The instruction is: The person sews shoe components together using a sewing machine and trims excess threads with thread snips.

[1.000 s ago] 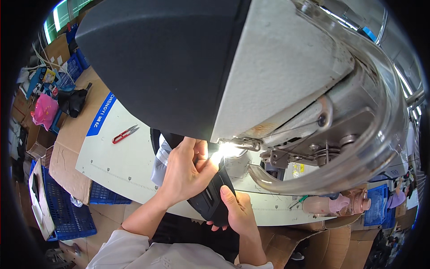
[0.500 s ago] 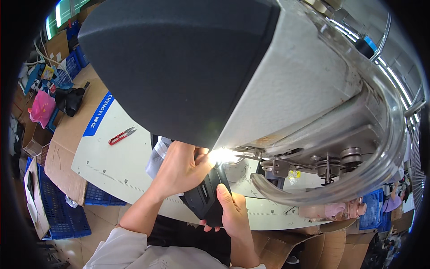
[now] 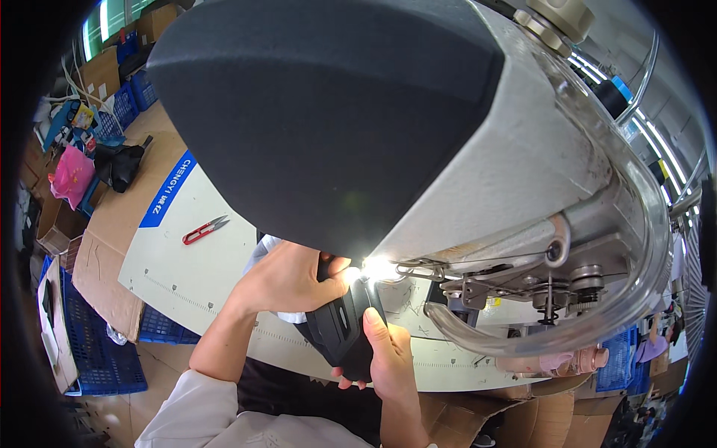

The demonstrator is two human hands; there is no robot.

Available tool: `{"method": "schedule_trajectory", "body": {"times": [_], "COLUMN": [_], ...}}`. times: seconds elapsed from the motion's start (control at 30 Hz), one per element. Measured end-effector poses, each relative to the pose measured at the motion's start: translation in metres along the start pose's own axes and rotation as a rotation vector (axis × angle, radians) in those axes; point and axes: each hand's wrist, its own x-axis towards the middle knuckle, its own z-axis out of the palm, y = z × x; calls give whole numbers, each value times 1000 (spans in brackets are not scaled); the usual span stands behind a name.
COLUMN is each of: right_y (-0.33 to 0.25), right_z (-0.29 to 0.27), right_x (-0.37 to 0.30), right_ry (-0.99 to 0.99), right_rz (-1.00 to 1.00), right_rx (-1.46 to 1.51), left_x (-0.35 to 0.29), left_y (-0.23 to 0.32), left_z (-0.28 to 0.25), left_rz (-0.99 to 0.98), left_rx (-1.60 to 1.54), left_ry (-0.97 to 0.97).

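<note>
- From where I stand, the left hand is curled over the black piece, thumb and fingers pinching its upper end; the glare hides the exact fingertips.
- The right hand is closed around the lower end, thumb laid along the top and fingers wrapped underneath, a few tips peeking out on the far side.
- The black piece, with its slotted panel facing up, slants between both hands, its upper end right by the bright lamp under the sewing machine.
- Some pale cloth shows just beyond the left hand.
- The front edge of the white tabletop curves past the right hand, and the piece's lower end sits near that edge.
- Overhead, the machine's dark cover hangs close above the left fingers, leaving little height there.
- To the right, the clear curved guard stands near the right thumb, with a narrow strip of tabletop between.
- More room lies leftward: a broad white stretch runs from the left wrist to the red thread snips, well apart from both hands.
</note>
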Motion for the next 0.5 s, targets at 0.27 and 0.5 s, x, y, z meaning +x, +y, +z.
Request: {"method": "schedule_trajectory", "body": {"times": [0.27,0.5], "right_y": [-7,-9], "right_z": [5,-3], "right_x": [5,7], "right_ry": [78,18], "right_rz": [-4,18], "right_rx": [38,53], "left_x": [6,5], "left_y": [-3,-13], "left_z": [2,7], "left_rz": [49,66], "left_rx": [11,75], "left_ry": [20,47]}}
